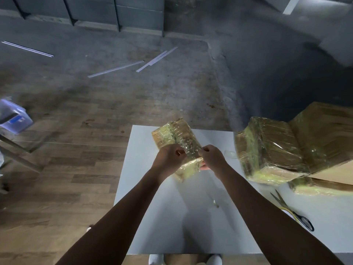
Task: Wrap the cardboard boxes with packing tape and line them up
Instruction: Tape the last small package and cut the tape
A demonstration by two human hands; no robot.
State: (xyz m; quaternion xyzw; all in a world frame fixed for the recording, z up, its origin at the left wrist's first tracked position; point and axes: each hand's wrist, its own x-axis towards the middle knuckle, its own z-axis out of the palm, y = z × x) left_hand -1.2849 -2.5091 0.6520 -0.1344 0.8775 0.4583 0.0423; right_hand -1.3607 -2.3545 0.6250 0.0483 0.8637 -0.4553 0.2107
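One pair of scissors (292, 213) lies nearest me on the white table (152, 207), off to the right of my right hand (212, 157). That hand grips the right edge of a small cardboard box (175, 136), fingers curled under it. My left hand (170, 157) pinches the glossy tape on the box's near face. Tape covers most of what I can see of the box, so I judge it nearly finished. Further right of my right hand sits a larger taped box (267, 150), with a second taped box (315, 188) beneath it. Both lean on a plain carton (324, 127) that looks unwrapped. No roll shows. Lining up seems not yet done.
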